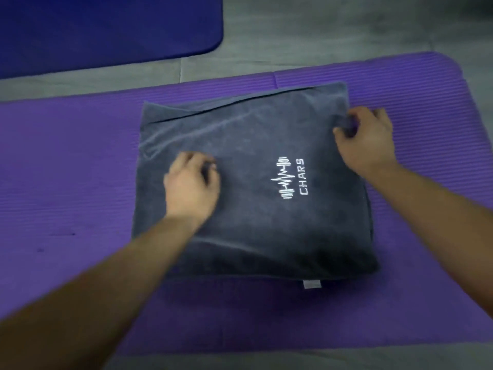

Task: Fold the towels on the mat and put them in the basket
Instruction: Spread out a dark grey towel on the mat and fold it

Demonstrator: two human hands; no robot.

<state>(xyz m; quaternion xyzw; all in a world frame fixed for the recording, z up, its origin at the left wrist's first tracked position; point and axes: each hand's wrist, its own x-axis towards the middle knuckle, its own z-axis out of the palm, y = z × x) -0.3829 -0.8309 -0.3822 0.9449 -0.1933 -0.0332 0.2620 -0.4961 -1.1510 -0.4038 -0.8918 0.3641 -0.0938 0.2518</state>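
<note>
Two bare hands work on a folded grey towel that lies on a purple mat.

Head view: the grey towel lies folded in a rough rectangle in the middle of the purple mat, with a white dumbbell logo and the word CHARS facing up, and a small white tag sticking out at its near edge. The left hand rests on the left part of the towel with its fingers curled; it is blurred, so I cannot tell if it pinches cloth. The right hand is at the far right edge and pinches a bunch of the cloth between thumb and fingers. A dark blue mat lies on the grey floor behind, apart from the purple one.
</note>
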